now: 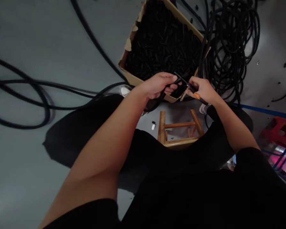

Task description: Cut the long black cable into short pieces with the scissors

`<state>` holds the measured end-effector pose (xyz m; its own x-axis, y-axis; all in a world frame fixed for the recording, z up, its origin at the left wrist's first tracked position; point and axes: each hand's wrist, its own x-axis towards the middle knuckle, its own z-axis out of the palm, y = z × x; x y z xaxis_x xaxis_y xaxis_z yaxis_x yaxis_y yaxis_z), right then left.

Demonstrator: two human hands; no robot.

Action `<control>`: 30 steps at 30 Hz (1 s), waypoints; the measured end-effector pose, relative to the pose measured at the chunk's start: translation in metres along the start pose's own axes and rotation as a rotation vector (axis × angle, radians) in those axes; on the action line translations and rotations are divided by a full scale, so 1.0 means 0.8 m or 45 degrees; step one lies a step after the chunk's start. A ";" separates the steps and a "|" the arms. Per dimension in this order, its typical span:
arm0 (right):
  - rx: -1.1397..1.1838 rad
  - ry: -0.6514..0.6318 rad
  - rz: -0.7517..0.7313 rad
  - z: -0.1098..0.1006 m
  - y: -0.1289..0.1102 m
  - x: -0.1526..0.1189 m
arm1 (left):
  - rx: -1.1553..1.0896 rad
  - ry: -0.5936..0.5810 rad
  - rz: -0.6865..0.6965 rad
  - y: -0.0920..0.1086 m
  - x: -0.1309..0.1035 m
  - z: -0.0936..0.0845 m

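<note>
My left hand point(160, 85) is closed around a black hose point(162, 94) near its end, over the front edge of a cardboard box point(139, 81). The box holds a mass of short black pieces point(164, 47). In my right hand point(201, 88) is a cutting tool point(195, 94) with black and orange handles. Its dark, thin tip points up and left, beside the hose end at my left fingertips. Whether the blades touch the hose cannot be made out.
Loops of black hose point(46, 95) lie on the floor at the left. A tangled heap of hose point(231, 35) is at the upper right. A wooden stool point(162, 127) stands between my legs. A red plastic stool point(280, 130) is at the right edge.
</note>
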<state>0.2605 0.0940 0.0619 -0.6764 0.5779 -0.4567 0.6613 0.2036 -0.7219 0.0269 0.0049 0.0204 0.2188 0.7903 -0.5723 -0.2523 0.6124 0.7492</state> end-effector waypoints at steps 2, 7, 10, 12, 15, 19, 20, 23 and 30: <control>-0.036 0.009 -0.010 0.003 0.004 0.000 | -0.018 -0.069 -0.053 0.003 -0.002 -0.003; 0.059 -0.055 0.027 0.013 0.011 0.003 | 0.081 0.011 0.092 -0.007 0.006 0.004; -0.083 -0.031 0.081 0.021 0.008 0.002 | 0.273 0.103 0.175 -0.022 0.017 0.012; -0.164 0.004 0.138 0.029 0.007 0.001 | 0.400 0.166 0.190 -0.032 0.024 0.014; -0.160 0.058 0.171 0.037 0.010 0.003 | 0.605 0.356 0.253 -0.042 0.031 0.010; -0.140 0.081 0.144 0.035 0.019 0.008 | 0.639 0.570 0.345 -0.042 0.035 -0.004; -0.158 0.072 0.139 0.033 0.020 0.008 | 0.580 0.592 0.360 -0.041 0.036 -0.007; -0.303 0.019 0.114 0.026 0.018 0.005 | 0.340 0.586 0.371 -0.035 0.037 -0.017; -0.655 0.000 0.028 0.023 -0.007 -0.009 | 0.096 0.451 0.244 -0.026 0.032 -0.010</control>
<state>0.2554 0.0742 0.0598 -0.6605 0.5864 -0.4689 0.7494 0.5540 -0.3626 0.0304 0.0129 -0.0126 -0.1669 0.8558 -0.4896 -0.1846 0.4607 0.8682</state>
